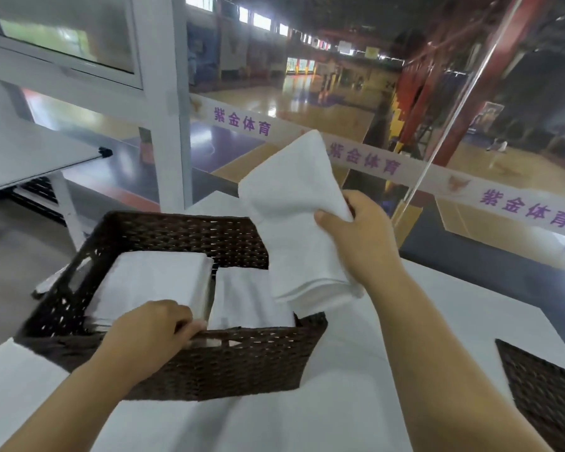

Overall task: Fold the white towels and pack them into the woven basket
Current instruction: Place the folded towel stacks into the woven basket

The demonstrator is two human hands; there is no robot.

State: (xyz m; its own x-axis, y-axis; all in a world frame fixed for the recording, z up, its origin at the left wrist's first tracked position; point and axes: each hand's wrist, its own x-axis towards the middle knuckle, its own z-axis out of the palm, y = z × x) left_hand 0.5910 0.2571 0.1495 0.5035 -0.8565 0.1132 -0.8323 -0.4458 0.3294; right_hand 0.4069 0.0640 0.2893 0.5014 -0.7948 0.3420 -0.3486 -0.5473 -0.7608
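A dark brown woven basket (pixel 229 370) stands on the white table, tilted a little. Inside it a folded white towel (pixel 154 282) lies at the left, and another white towel (pixel 248 305) sits lower at the right. My left hand (pixel 150 327) grips the basket's near rim, fingers curled over the edge. My right hand (pixel 362 236) holds a folded white towel (pixel 300 216) in the air over the basket's right end; its lower end hangs just above the towel inside.
The table (pixel 437 321) is covered in white cloth. A second dark woven piece (pixel 548 393) lies at the right edge. Behind the table runs a glass barrier with a white banner (pixel 405 168). A white frame post (pixel 167 125) stands to the left.
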